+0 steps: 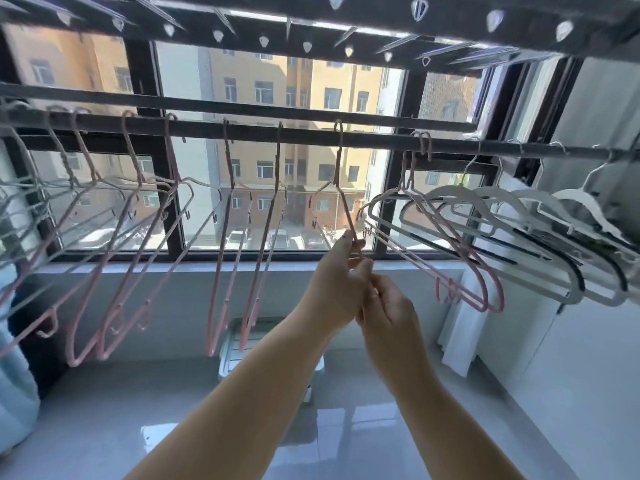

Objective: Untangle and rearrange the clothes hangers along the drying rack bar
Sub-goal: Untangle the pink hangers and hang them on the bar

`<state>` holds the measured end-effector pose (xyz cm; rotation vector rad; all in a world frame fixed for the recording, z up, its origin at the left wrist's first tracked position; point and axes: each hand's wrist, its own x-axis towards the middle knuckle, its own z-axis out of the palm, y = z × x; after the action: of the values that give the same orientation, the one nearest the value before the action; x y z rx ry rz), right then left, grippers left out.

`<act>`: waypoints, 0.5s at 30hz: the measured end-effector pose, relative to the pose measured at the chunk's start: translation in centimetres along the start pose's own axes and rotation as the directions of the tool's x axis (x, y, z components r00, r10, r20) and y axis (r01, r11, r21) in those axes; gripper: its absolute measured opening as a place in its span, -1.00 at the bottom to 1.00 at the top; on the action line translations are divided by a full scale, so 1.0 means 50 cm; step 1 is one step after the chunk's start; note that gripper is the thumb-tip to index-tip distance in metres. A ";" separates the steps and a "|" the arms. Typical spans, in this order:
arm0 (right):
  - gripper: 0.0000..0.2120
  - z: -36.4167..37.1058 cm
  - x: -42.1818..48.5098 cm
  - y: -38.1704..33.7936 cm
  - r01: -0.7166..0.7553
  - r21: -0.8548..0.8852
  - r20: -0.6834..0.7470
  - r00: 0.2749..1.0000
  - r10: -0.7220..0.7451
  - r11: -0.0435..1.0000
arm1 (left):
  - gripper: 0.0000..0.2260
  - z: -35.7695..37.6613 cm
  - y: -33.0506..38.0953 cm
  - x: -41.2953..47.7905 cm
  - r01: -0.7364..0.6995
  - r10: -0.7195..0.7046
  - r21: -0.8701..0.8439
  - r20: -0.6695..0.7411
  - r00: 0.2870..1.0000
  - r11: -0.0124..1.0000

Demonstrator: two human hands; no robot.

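Window behind; L hand + R hand fingers pinch pink hanger btm corner.

We note dark window frame across back. Through glass: tan apartment blocks, parked cars below. Pale windowsill runs under frame. Glossy grey floor reflects light. White slatted plastic stool stands on floor near sill, partly hidden. Blue fabric at left edge. White folded panel leans in right corner beside white wall; we cannot tell what it is.
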<state>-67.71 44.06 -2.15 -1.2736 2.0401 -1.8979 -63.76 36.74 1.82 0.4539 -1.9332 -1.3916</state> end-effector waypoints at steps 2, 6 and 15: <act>-0.79 0.010 -0.007 0.006 -0.027 0.012 0.050 0.998 0.027 1.000 | -0.73 -0.002 -0.008 -0.005 0.030 -0.031 -0.044 -0.023 0.999 0.999; -0.58 0.001 -0.011 0.008 -0.026 -0.166 0.124 0.991 0.047 0.986 | -0.53 -0.001 -0.028 -0.014 0.048 -0.051 -0.082 -0.033 0.998 0.995; -0.71 -0.133 -0.004 -0.018 0.037 -0.532 -0.136 0.982 -0.129 0.846 | -0.44 0.057 -0.011 -0.070 -0.311 0.349 0.301 -0.079 0.934 0.901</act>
<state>-70.89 49.55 0.07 -1.3511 2.7763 -1.5650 -63.42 40.69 -0.37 0.3192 -1.9978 -0.8503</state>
